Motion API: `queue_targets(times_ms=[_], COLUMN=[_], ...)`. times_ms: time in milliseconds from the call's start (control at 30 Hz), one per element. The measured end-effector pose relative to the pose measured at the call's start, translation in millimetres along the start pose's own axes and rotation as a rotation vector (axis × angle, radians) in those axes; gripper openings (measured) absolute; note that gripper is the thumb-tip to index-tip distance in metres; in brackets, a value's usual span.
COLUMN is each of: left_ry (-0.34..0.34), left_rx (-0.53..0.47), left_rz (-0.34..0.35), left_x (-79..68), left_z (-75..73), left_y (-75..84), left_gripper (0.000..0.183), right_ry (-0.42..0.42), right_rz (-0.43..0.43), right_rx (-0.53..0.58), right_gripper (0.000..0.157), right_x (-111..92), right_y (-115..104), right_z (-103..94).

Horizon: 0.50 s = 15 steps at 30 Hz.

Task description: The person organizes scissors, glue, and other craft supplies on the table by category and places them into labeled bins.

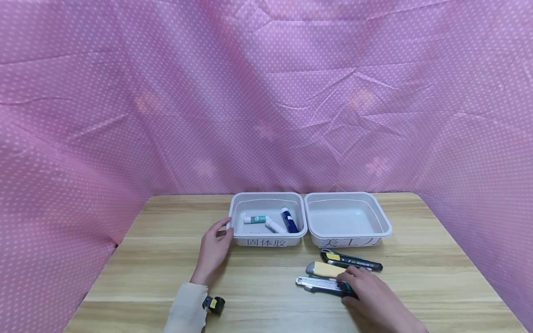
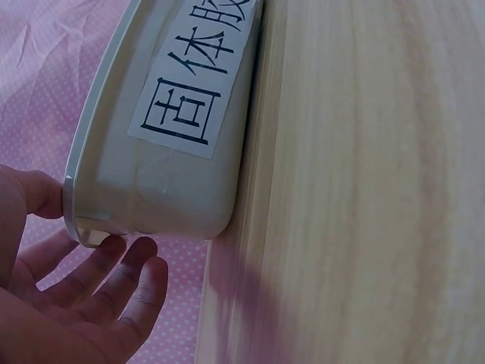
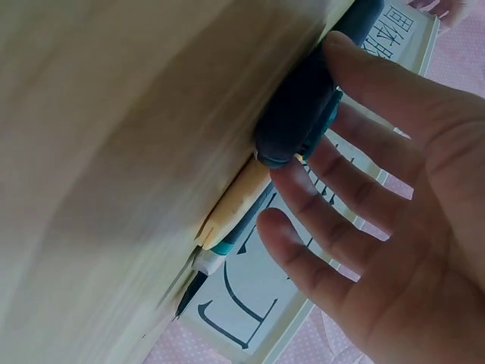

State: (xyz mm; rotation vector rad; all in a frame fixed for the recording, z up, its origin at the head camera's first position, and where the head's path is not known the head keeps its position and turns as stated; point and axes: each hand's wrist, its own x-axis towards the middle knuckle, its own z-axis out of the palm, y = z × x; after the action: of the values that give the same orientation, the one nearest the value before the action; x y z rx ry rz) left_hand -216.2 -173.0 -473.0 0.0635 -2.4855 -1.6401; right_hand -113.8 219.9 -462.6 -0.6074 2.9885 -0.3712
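My left hand (image 1: 214, 252) holds the left corner of a white plastic bin (image 1: 266, 242), with thumb and fingertips at its rim. Inside that bin lie glue sticks: one green and white (image 1: 255, 219), one white (image 1: 275, 226), one dark blue (image 1: 289, 221). My right hand (image 1: 370, 293) pinches a utility knife (image 1: 320, 284) with a silver and dark body between thumb and fingers, low over the table. Just behind it lies a cream-handled utility knife (image 1: 326, 269), partly hidden by the fingers. Farther back is a black and yellow utility knife (image 1: 351, 261).
A second white bin (image 1: 347, 240), with a handwritten label, stands against the first bin's right side. Both bins are at the back of the wooden table (image 1: 258, 282). Pink dotted cloth (image 1: 266, 115) hangs behind and at both sides. A black strap device (image 1: 215, 304) sits at my left wrist.
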Motion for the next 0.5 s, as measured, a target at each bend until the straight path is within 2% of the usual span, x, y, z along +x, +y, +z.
queue_targets(times_ms=[267,500], left_ry=[-0.005,0.000], left_rx=[0.000,-0.005], left_rz=[-0.007,-0.007], left_x=[0.1,0.2], left_z=[0.8,1.1], left_y=[0.2,-0.6], left_gripper=[0.042,0.042], right_ry=[0.053,0.031], right_rz=[-0.040,-0.054], right_rx=[-0.068,-0.036], right_gripper=[0.035,0.030], right_x=[2.8,3.6], right_y=[-4.2,-4.6], right_z=[3.6,5.9])
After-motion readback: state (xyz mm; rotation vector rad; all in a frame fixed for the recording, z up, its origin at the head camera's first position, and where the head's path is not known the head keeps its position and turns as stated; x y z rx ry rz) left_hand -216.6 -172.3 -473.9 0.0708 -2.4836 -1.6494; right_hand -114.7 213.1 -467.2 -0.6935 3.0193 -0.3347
